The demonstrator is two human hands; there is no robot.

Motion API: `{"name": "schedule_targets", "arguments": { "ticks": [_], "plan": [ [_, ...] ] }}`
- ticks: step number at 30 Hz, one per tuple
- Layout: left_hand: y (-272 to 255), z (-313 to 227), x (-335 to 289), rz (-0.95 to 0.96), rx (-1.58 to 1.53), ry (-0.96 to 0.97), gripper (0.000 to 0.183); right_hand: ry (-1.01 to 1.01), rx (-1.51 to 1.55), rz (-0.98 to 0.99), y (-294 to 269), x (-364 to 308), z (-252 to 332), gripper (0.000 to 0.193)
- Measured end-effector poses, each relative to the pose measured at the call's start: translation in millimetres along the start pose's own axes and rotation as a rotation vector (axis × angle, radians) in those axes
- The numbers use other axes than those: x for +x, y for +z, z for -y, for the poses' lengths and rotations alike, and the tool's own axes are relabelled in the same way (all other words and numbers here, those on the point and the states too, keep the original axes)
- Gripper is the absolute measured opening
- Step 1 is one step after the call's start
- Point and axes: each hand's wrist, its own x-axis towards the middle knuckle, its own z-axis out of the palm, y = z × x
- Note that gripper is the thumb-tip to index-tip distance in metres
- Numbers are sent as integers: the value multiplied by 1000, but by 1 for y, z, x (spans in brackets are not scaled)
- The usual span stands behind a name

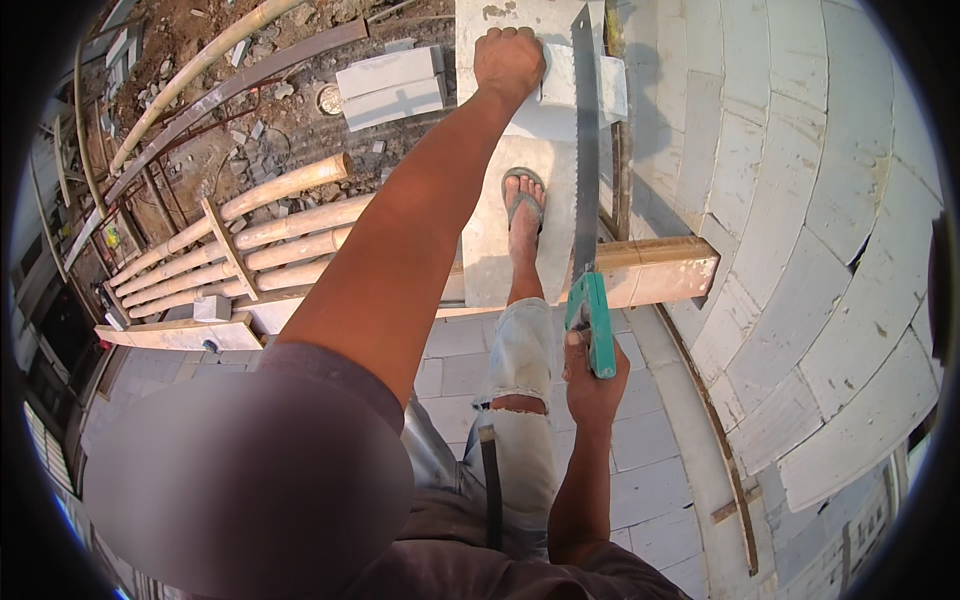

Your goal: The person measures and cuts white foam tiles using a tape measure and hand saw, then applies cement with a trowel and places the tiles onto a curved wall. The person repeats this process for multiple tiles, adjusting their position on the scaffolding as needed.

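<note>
My right hand (593, 375) grips the green handle of a handsaw (586, 150), its long toothed blade pointing away from me. The blade passes over a white block (560, 78) at the far end of a pale board (480, 220). Stretched far forward, my left hand (508, 65) is closed at the left end of that block, with its fingertips hidden from view. My sandalled foot (524, 200) stands on the board, nearer to me than the block and left of the blade.
A wall of pale blocks (760, 200) rises on the right. A wooden beam (650, 270) crosses by the board. Bamboo poles (300, 225) lie on the left, with stacked white blocks (392, 88) and rubble (260, 130) beyond. Below is a block-paved surface (640, 450).
</note>
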Motion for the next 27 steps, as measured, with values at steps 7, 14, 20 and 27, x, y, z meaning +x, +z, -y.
{"name": "schedule_targets", "arguments": {
  "ticks": [7, 14, 20, 27],
  "plan": [
    [-3, -6, -24, -6, 42, 54, 32, -51, 54, 12, 24, 65, 26, 17],
    [-5, -5, -25, 26, 67, 0, 31, -40, 48, -47, 10, -6, 0, 18],
    [-3, -8, -20, 73, 85, -9, 29, -237, -40, -88, 27, 10, -21, 21],
    [-9, -6, -8, 8, 21, -11, 30, -187, -12, -49, 41, 64, -11, 19]
  ]
}}
